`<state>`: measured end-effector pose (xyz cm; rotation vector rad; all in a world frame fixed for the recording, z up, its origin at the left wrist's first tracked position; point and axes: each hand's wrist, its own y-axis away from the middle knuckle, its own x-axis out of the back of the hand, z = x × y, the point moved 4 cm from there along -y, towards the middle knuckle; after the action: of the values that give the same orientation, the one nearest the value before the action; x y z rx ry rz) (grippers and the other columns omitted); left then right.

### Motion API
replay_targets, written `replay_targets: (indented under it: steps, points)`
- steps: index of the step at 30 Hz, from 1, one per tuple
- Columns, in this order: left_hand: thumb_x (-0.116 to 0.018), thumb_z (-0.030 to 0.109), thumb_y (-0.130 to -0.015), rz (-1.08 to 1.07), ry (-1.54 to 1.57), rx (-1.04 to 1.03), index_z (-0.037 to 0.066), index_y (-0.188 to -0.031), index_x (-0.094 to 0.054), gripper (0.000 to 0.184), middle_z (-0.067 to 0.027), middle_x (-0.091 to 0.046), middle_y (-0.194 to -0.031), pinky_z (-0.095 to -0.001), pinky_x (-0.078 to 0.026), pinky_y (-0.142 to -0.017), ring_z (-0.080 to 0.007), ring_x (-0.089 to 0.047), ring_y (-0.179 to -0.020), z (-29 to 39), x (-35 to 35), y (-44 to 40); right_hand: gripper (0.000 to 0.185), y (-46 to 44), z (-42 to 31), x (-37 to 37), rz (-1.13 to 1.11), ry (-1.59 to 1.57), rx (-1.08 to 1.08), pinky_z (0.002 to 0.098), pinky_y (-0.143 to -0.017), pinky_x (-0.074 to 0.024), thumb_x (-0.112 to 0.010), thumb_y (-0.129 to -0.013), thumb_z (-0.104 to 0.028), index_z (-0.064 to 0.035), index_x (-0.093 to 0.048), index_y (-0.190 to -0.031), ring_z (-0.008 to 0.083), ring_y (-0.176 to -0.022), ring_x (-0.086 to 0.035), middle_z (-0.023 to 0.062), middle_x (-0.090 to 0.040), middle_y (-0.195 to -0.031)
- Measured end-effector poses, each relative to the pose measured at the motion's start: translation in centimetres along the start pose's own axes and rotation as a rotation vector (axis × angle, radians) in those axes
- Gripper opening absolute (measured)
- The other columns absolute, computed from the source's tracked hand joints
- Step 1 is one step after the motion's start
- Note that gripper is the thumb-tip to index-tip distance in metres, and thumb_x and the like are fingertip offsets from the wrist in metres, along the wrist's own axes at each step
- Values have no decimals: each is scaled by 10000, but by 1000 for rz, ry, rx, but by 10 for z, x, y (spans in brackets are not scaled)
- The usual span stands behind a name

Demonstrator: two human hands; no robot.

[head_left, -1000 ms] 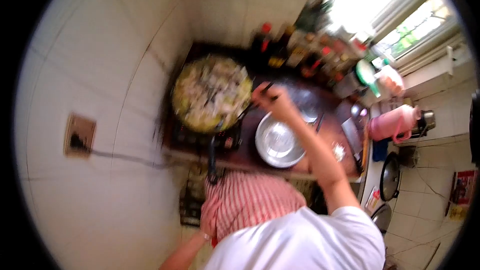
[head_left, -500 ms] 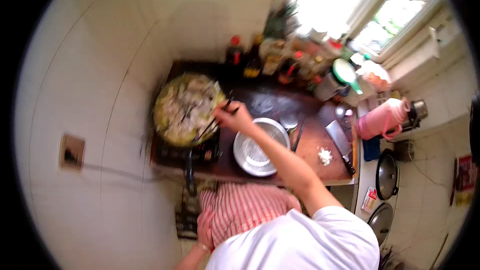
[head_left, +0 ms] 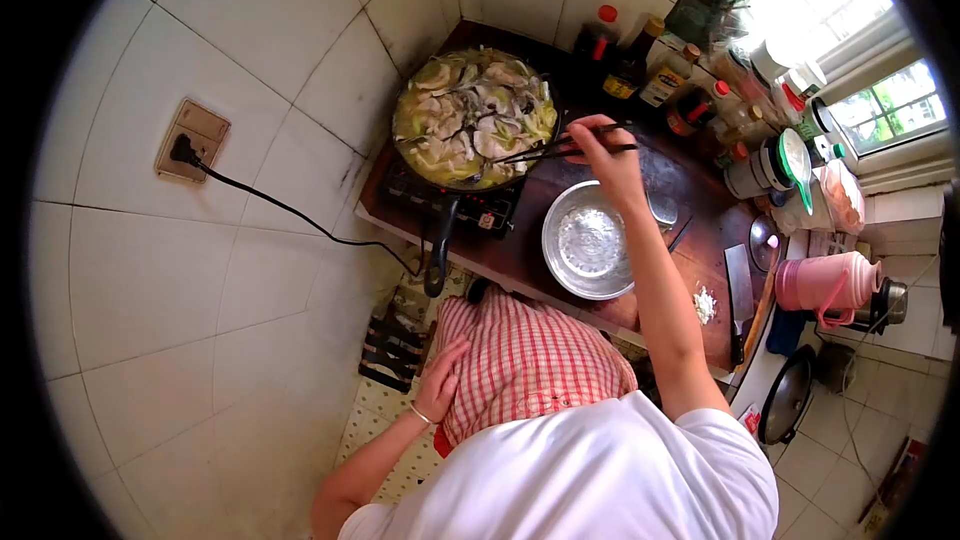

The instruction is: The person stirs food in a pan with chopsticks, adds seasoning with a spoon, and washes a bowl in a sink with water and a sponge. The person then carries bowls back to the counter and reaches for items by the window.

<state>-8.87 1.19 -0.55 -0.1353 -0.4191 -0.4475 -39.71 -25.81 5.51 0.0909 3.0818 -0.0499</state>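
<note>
- One wide, round-edged view looks from the head, forward and steeply down.
- The white cloth shirt (head_left: 570, 470) is nearest, at the bottom edge.
- The dark-brown wooden surface (head_left: 705, 225) lies farther, slanting across the middle.

A plain white shirt (head_left: 580, 470) with short sleeves (head_left: 728, 452) tops a red-and-white checked garment (head_left: 530, 355); a thin, pale bracelet (head_left: 420, 414) circles the wrist above the bare left hand (head_left: 440, 382).

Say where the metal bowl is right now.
In the head view, the metal bowl sits on the counter, right of the pan and just below the right hand.
</note>
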Motion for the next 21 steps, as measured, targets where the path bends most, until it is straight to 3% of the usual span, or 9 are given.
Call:
replay_targets:
  steps: [3,10,11,13,16,18,19,20,21]
  points:
    - [-484,283,-904,63,112,273,5,-1270,-469,460,-169,-493,-1291,-355,-338,-1015,-281,-450,-1219,-28,-3,-13,133,10,-14,16,154,-103,66,259,-639,-536,-595,-885,-124,0,-622,-923,159,-766,-650,80,-648,-839]
    - [-501,233,-908,-52,184,248,30,-1257,-489,404,-133,-535,-1244,-336,-372,-980,-249,-506,-1153,-22,-35,-103,114,27,7,39,247,-177,142,243,-633,-534,-587,-888,-108,-8,-633,-916,121,-745,-637,58,-648,-822]
    - [-501,203,-909,-22,275,276,37,-1254,-494,383,-113,-542,-1237,-322,-381,-967,-221,-513,-1138,-18,-43,-113,114,29,20,44,251,14,140,239,-629,-532,-589,-887,-107,-14,-640,-929,109,-735,-634,47,-653,-815]
    - [-500,133,-909,-7,450,314,43,-1243,-505,346,-61,-559,-1210,-287,-400,-936,-156,-524,-1099,-10,-62,-135,109,46,15,54,344,-134,129,222,-619,-528,-591,-888,-100,-15,-643,-933,92,-739,-627,41,-653,-811]
    - [-503,123,-905,-31,452,264,33,-1232,-513,339,-75,-574,-1175,-297,-403,-935,-162,-534,-1086,-7,-88,-153,97,88,-4,89,551,-225,283,219,-634,-516,-607,-874,-70,6,-646,-921,83,-764,-610,41,-646,-889]
    - [-514,119,-897,-75,407,267,27,-1230,-513,345,-90,-574,-1174,-295,-409,-932,-163,-540,-1077,-7,-101,-154,88,120,1,134,759,153,335,255,-674,-504,-619,-856,-47,20,-642,-909,123,-782,-615,69,-648,-892]
    - [-532,108,-884,-100,375,278,23,-1228,-513,355,-98,-579,-1171,-297,-420,-924,-169,-554,-1062,-8,-107,-152,93,136,5,156,810,440,484,299,-733,-490,-608,-842,-18,11,-634,-927,201,-813,-618,115,-634,-888]
    - [-532,108,-884,-124,373,276,23,-1228,-513,355,-98,-579,-1171,-297,-420,-924,-169,-554,-1062,-6,-112,-151,159,150,23,179,813,630,389,256,-674,-484,-591,-838,2,-12,-623,-993,168,-799,-606,111,-591,-988]
    - [-536,105,-880,-149,332,269,22,-1224,-517,354,-101,-587,-1159,-298,-426,-919,-172,-562,-1050,-3,-117,-152,189,164,35,197,814,781,350,287,-722,-483,-598,-803,21,-18,-622,-987,221,-856,-594,128,-567,-1033]
